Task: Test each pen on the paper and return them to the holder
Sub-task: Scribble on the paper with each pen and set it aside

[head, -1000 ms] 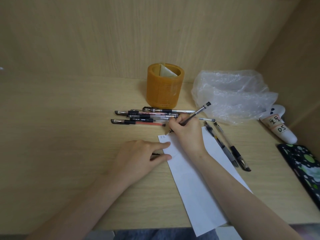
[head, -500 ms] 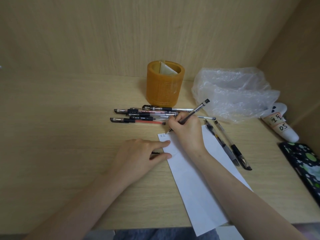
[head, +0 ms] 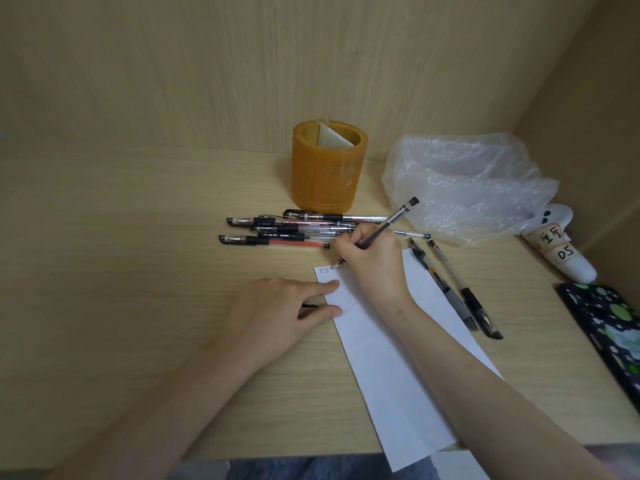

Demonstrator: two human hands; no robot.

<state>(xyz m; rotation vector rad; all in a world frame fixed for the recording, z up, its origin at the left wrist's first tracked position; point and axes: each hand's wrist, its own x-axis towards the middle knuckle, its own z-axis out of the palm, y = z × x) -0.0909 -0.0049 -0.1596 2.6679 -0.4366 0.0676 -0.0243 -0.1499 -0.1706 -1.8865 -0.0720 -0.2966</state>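
Little has moved since the earlier frames: right hand [head: 372, 259] keeps writing | fingers pinch pen [head: 388, 225], tip on paper [head: 398, 358] top corner, centre frame | left hand [head: 284, 308], fingers together and flat, pins the sheet against sliding | holder [head: 327, 168] above, empty of pens

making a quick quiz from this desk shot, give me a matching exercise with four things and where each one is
Things:
1. orange holder
2. plastic bag
3. paper strip
4. pen in the right hand

Places:
A. tip on the paper's top corner
B. crumpled, right of the holder
C. pinned at its edge by the left hand
D. upright by the back wall, behind the loose pens

Pairs: 1-D, 2-B, 3-C, 4-A
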